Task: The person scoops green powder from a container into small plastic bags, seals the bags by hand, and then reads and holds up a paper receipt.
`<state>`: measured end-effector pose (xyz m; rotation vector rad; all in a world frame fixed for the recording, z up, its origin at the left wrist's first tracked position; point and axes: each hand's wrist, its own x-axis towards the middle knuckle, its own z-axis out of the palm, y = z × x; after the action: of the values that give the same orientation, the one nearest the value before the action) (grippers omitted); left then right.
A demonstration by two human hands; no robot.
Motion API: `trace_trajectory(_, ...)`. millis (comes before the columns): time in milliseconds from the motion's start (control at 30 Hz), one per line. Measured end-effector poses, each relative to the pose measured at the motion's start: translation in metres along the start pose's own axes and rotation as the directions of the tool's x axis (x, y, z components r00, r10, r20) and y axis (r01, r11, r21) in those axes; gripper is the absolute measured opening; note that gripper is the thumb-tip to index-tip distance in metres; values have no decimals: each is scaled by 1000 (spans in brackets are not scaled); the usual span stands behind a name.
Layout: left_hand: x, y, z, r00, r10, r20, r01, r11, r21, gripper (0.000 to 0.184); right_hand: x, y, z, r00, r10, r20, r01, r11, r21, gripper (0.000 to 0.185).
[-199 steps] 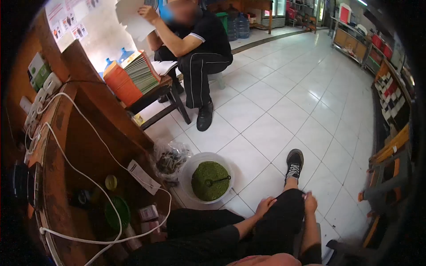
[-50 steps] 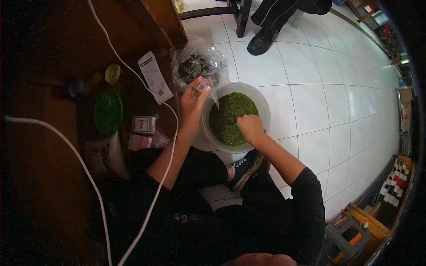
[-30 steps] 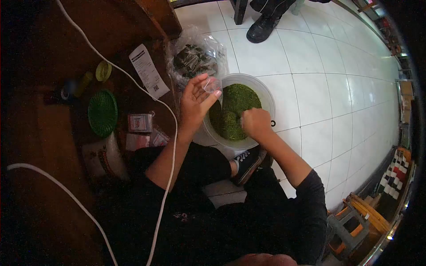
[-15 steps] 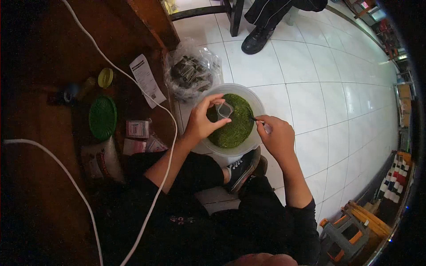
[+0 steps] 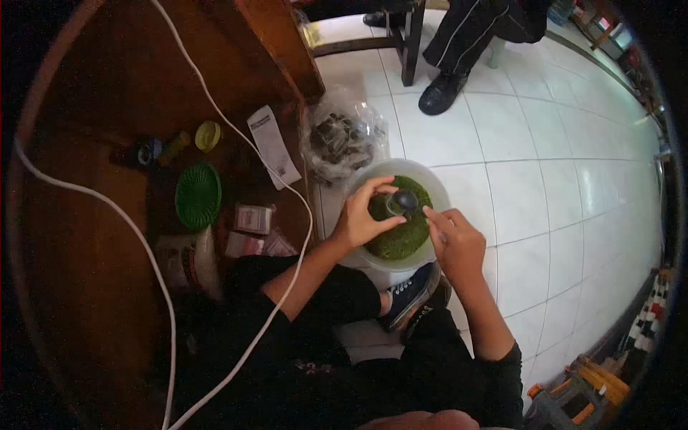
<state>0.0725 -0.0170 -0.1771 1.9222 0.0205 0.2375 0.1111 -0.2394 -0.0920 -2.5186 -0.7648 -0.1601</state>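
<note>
A round translucent tub (image 5: 438, 185) stands on the floor in front of me, holding finely chopped green leaves (image 5: 400, 245). Over it, my left hand (image 5: 364, 216) grips a small clear plastic container (image 5: 392, 206) between thumb and fingers; whether it is a cup or a bag I cannot tell. My right hand (image 5: 459, 240) pinches a dark spoon (image 5: 405, 200), whose bowl is at the mouth of the clear container. Most of the spoon's handle is hidden by the fingers, and I cannot see what the bowl carries.
Beside the tub lies a clear plastic bag (image 5: 344, 140) of dark contents. On the brown surface at left are a paper sheet (image 5: 274, 147), a green lid (image 5: 198, 195), a yellow lid (image 5: 208, 135) and small packets (image 5: 254, 218). A white cable (image 5: 292, 276) crosses my left arm. Another person's shoe (image 5: 443, 93) is ahead.
The spoon has come up from the chopped leaves at the tub's right side to the mouth of the clear container. My left hand still holds the container. The whole view has shifted.
</note>
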Motion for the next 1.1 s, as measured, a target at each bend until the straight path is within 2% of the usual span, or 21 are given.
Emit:
trace_trajectory(67,-5,0,-12,1000,-25,-15,25,999,-30,83,-1,-3,10,998,-59,-2,59,997,-47,33)
trace_trajectory(100,-3,6,-19,1000,16,20,-16,999,36,83,4,-11,19,994,-100,-42,99,995,-18,33)
trace_trajectory(167,-3,9,-17,1000,6,-9,-6,999,42,81,0,0,11,999,-35,35,32,995,95,32)
trace_trajectory(300,2,3,-13,998,62,-7,-61,997,47,73,13,6,3,995,93,36,-94,995,13,25)
trace_trajectory(367,-6,2,-3,969,-240,-54,213,929,-304,70,4,13,9,982,117,151,-99,988,-120,17)
trace_trajectory(400,-7,-3,-3,953,-301,-18,269,875,-403,67,2,14,15,945,165,283,-122,979,-165,26)
trace_trajectory(433,-9,-8,-5,954,-298,-35,260,880,-397,67,2,10,22,948,148,281,-107,982,-156,26)
trace_trajectory(533,-11,-18,5,936,-351,31,311,781,-542,62,4,-9,31,979,38,202,-68,988,142,48)
trace_trajectory(567,-12,-18,10,937,-346,41,310,776,-549,62,4,-12,35,979,47,200,-74,989,130,48)
trace_trajectory(633,-18,-8,12,941,-328,88,312,732,-606,61,4,-15,48,996,56,69,-78,921,382,41)
trace_trajectory(667,-20,-3,13,947,-308,94,302,747,-592,59,3,-17,48,986,131,108,-164,899,406,35)
trace_trajectory(700,-20,-2,13,949,-302,89,294,751,-591,59,2,-15,50,987,124,101,-155,900,407,35)
trace_trajectory(767,-20,0,10,956,-261,134,284,705,-650,52,0,-8,55,985,160,68,-170,803,571,29)
trace_trajectory(833,-17,-3,7,958,-266,102,266,703,-660,45,-1,-3,55,981,177,77,-188,780,597,23)
trace_trajectory(900,-14,-5,2,930,-337,147,345,660,-668,43,-4,1,58,976,195,98,-214,759,615,18)
trace_trajectory(933,-13,-4,1,930,-338,142,341,655,-674,43,-5,4,62,973,209,96,-214,676,705,16)
trace_trajectory(967,-12,-3,0,939,-321,128,321,674,-665,42,-6,6,64,970,222,95,-210,581,786,14)
trace_trajectory(1100,-12,-4,0,964,-253,81,246,737,-630,39,-11,8,60,947,256,197,-306,518,799,11)
